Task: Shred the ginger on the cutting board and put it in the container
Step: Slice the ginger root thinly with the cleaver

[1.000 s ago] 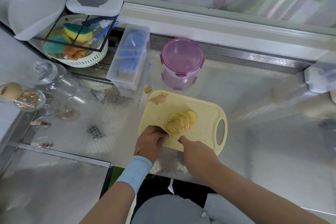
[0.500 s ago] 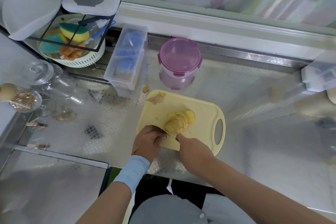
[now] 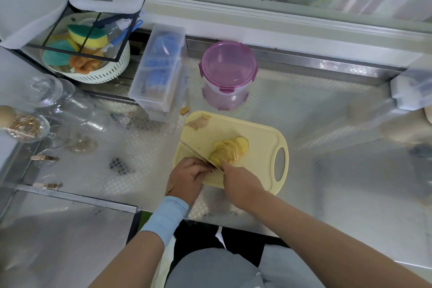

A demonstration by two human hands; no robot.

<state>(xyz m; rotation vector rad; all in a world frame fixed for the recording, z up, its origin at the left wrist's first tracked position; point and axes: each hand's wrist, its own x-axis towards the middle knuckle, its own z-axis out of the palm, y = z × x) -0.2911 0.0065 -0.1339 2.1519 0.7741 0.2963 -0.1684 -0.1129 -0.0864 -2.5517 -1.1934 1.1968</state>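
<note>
Head view: sliced ginger [image 3: 230,151] is fanned out at the middle of the yellow cutting board [image 3: 259,133]. A knife [image 3: 198,153] is laid slantwise across the board's left part, touching the slices. Its handle appears to be gripped by the right hand [image 3: 240,184] at the board's near edge. The left hand [image 3: 188,176] is curled against the blade; whether anything is held cannot be told. The lidded pink container [image 3: 228,70] is set just beyond the board.

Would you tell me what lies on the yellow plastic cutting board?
Fanned yellow ginger slices, a pale peel scrap and a steel knife; the left hand and right hand cover its near edge.
</note>
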